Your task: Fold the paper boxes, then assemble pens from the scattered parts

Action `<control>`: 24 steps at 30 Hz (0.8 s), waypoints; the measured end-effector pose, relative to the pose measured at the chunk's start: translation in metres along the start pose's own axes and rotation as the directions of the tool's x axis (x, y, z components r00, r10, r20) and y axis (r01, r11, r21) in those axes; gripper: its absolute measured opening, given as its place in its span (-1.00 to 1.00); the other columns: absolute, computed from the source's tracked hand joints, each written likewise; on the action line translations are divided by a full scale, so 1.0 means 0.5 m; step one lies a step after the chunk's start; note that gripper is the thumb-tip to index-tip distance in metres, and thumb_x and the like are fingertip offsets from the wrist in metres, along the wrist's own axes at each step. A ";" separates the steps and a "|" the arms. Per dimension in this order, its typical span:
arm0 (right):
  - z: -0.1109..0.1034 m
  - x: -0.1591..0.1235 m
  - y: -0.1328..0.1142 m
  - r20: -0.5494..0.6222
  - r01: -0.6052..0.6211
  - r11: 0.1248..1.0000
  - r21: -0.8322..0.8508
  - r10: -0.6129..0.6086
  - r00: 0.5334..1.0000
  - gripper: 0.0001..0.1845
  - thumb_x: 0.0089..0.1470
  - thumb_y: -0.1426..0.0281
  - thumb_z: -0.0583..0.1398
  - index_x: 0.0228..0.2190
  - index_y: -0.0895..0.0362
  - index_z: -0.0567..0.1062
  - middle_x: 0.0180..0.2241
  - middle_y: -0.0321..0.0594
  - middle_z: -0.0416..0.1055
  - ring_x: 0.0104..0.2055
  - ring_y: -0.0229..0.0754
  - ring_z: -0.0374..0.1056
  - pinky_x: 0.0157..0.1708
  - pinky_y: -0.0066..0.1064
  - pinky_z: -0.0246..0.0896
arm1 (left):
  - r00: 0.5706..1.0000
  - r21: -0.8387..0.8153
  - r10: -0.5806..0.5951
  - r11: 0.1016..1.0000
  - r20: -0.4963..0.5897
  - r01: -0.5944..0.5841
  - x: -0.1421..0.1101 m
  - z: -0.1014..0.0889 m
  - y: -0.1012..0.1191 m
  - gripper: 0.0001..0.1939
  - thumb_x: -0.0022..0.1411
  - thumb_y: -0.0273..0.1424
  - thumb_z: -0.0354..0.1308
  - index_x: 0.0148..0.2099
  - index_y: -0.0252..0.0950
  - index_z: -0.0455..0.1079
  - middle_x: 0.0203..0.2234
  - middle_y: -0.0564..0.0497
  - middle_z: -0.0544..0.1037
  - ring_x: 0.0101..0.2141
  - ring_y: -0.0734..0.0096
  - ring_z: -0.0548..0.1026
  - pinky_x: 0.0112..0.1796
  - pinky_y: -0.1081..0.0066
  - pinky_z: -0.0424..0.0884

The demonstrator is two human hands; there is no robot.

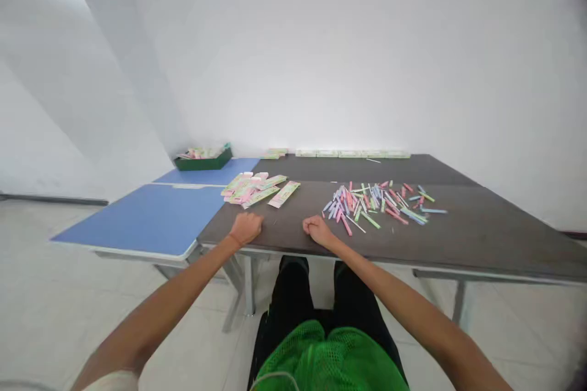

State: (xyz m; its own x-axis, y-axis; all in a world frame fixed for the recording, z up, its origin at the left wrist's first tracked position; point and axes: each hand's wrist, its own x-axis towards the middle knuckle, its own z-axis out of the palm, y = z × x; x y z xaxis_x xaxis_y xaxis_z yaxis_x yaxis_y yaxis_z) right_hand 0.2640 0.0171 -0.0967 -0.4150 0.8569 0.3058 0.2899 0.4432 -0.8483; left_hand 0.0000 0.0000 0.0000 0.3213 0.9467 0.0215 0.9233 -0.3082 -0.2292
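sticks (376, 204) in pink, blue and green lie in a loose heap on the dark table (481, 233), right of middle, pointing every way, so the heap has no single long axis. in the head view, the right hand (318, 231) rests near the table's near edge, curled into a fist, just left of the heap and nearer to it than the other hand. the left hand (245, 228) is curled the same way, closest to a spread of flat cards (252, 189) lying just beyond it. neither grip shows anything held, though the curled fingers hide the palms. far left, a green tray (204, 164) sits on a blue table (147, 220), holding more cards. a row of pale boxes (353, 153) lines the far edge.
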 end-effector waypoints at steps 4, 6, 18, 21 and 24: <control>0.006 -0.011 -0.021 0.004 0.016 1.000 -0.002 -0.016 1.000 -0.66 0.29 0.26 0.27 0.01 0.19 0.51 0.02 -0.10 0.48 -0.08 -0.08 0.48 -0.13 -0.20 0.47 | 0.996 -0.025 0.026 0.999 -0.080 -0.028 -0.004 -0.014 0.048 -0.69 0.51 -0.29 -0.03 0.11 -0.31 0.43 -0.03 -0.20 0.54 -0.07 0.06 0.58 -0.08 0.09 0.51; 0.006 -0.017 -0.034 0.005 0.032 0.999 0.004 -0.032 0.999 -0.84 0.25 0.40 0.21 -0.33 0.23 0.55 -0.32 -0.24 0.49 -0.33 -0.22 0.41 -0.28 -0.37 0.36 | 0.993 -0.040 0.029 0.999 -0.111 -0.034 0.000 -0.023 0.067 -0.62 0.52 -0.23 -0.12 0.10 -0.30 0.42 -0.03 -0.24 0.53 -0.06 0.00 0.57 -0.10 0.10 0.48; -0.004 -0.018 -0.063 -0.055 0.047 0.996 0.072 -0.043 0.998 -0.91 -0.35 0.49 -0.06 -0.74 0.07 0.14 -0.70 -0.40 0.03 -0.58 -0.29 0.00 -0.48 -0.41 -0.12 | 0.996 -0.084 -0.073 0.994 -0.052 0.068 0.036 -0.022 0.106 -0.66 0.42 -0.22 0.08 0.04 -0.38 0.46 -0.05 -0.34 0.54 -0.04 -0.16 0.55 -0.10 0.06 0.45; -0.003 -0.021 -0.069 -0.065 0.047 0.997 0.063 -0.043 0.997 -0.91 -0.36 0.49 -0.07 -0.73 0.07 0.13 -0.70 -0.39 0.03 -0.58 -0.29 0.00 -0.49 -0.42 -0.12 | 0.996 -0.113 -0.090 0.990 -0.024 0.087 0.042 -0.011 0.104 -0.70 0.43 -0.28 0.07 -0.03 -0.39 0.50 -0.07 -0.33 0.56 -0.03 -0.12 0.56 -0.10 0.09 0.48; -0.004 -0.023 -0.072 -0.075 0.052 0.998 0.046 -0.049 0.996 -0.90 -0.35 0.50 -0.07 -0.73 0.07 0.14 -0.70 -0.39 0.03 -0.58 -0.29 0.02 -0.49 -0.43 -0.10 | 0.998 -0.154 -0.063 0.986 0.004 0.062 0.056 -0.006 0.094 -0.80 0.43 -0.35 0.11 -0.07 -0.31 0.52 -0.09 -0.21 0.59 -0.01 0.05 0.56 -0.04 0.18 0.48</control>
State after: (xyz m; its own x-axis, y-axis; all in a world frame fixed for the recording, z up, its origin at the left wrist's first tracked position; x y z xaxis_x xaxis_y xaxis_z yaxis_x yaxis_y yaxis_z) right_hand 0.2601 -0.0081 -0.0686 -0.3630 0.8515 0.3784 0.2274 0.4748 -0.8502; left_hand 0.0530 0.0117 -0.0073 0.2621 0.9645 0.0321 0.9629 -0.2592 -0.0744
